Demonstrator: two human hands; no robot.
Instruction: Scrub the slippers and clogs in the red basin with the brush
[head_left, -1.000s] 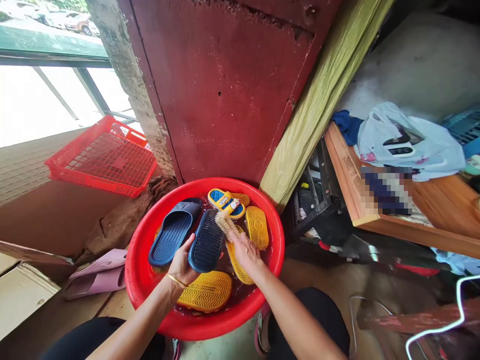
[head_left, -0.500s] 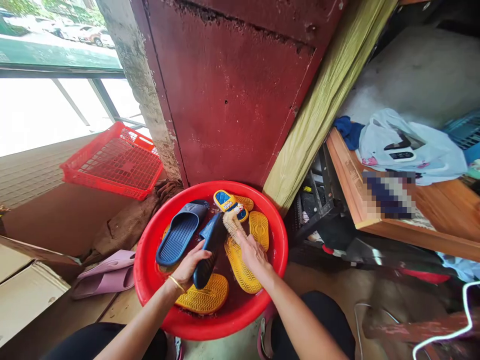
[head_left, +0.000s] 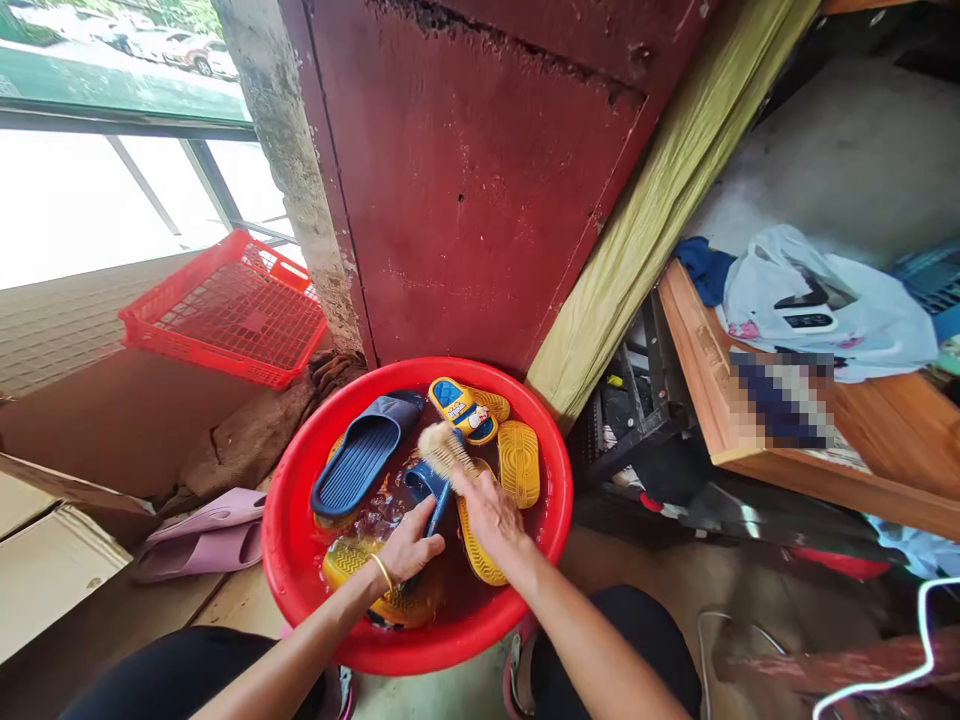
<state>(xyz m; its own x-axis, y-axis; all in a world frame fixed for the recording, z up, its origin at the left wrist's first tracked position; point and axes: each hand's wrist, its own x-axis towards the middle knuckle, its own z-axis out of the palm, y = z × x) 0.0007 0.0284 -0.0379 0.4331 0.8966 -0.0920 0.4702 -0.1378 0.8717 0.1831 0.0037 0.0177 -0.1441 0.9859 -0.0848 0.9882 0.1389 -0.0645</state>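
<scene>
Over the red basin [head_left: 282, 540], the left hand [head_left: 411, 545] is closed round one edge of a blue slipper [head_left: 427, 482], thumb uppermost, low in the basin's middle. The right hand [head_left: 491, 515], palm down, grips a bristle brush [head_left: 442, 450] above that slipper; its fingers hide the handle. The left wrist partly covers a yellow slipper [head_left: 349, 563] in the basin's near-left part, blurred by water.
</scene>
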